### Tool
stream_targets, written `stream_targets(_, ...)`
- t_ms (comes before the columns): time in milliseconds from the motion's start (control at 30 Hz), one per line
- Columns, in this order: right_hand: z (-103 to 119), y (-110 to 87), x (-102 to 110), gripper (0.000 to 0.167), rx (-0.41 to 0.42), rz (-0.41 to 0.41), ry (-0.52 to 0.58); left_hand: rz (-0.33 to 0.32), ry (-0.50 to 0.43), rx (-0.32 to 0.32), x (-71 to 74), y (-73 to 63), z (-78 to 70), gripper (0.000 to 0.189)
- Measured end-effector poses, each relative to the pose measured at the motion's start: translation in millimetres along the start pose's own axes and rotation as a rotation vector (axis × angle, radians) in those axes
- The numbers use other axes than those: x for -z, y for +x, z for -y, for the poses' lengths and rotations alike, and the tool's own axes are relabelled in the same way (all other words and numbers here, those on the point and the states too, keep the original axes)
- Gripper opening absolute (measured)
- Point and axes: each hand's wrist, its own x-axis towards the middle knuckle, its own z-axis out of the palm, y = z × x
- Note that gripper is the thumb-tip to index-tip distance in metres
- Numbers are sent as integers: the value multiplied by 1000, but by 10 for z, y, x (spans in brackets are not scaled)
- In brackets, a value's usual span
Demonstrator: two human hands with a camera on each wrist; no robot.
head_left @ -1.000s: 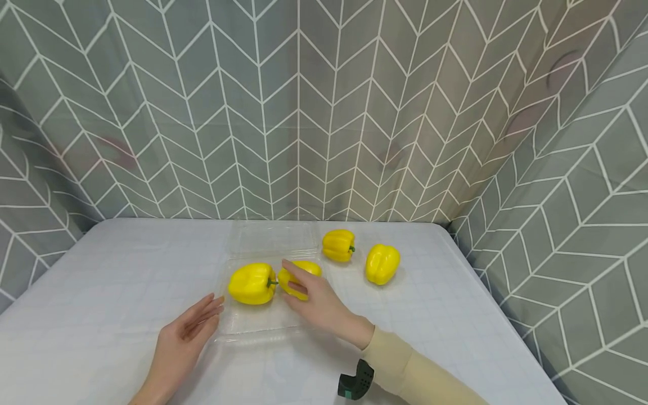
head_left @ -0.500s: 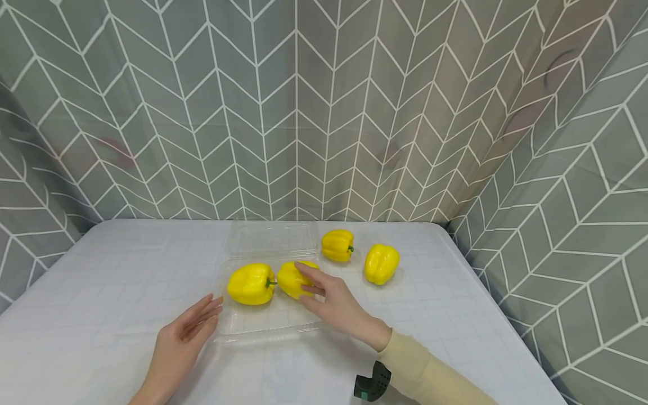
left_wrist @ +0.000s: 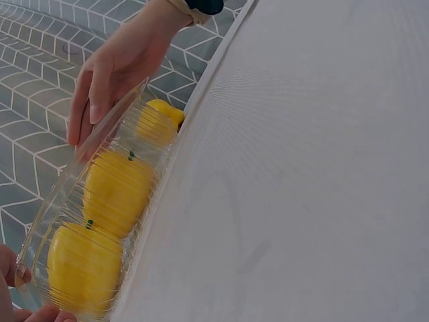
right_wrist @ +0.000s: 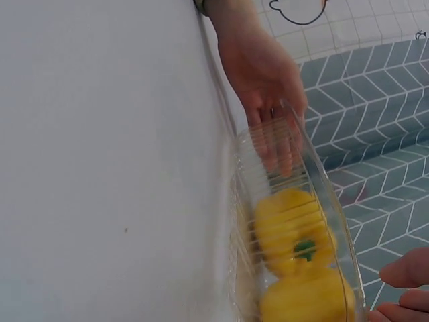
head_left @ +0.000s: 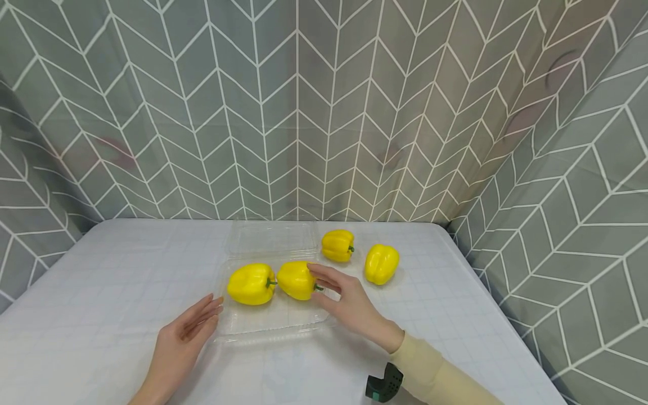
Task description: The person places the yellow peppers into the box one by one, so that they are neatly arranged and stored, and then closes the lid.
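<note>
A clear plastic clamshell box (head_left: 265,320) lies with its lid folded back. Two yellow bell peppers sit in it side by side: the left pepper (head_left: 250,284) and the right pepper (head_left: 295,280), stems to the right. My left hand (head_left: 177,340) rests its nearly straight fingers against the box's left side. At the right pepper's stem end is my right hand (head_left: 351,301), thumb and fingers apart around the end, gripping nothing; whether a fingertip touches the pepper I cannot tell. In the left wrist view the right hand (left_wrist: 124,67) is over the box's far end.
Two more yellow bell peppers lie on the white table (head_left: 126,264) outside the box: one pepper (head_left: 337,246) by the lid (head_left: 273,239), another pepper (head_left: 382,264) farther right. A patterned grey curtain (head_left: 304,112) surrounds the table's back and sides.
My right hand has drawn back to the right, off the right pepper, so its stem now shows. That pepper stays in the box. The left hand has not moved.
</note>
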Motion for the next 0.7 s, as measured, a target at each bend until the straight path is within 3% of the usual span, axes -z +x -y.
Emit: stream_targets(700,-218,-79,229,50,-25,-135,-45,11,-4,30,5,2,-19,48)
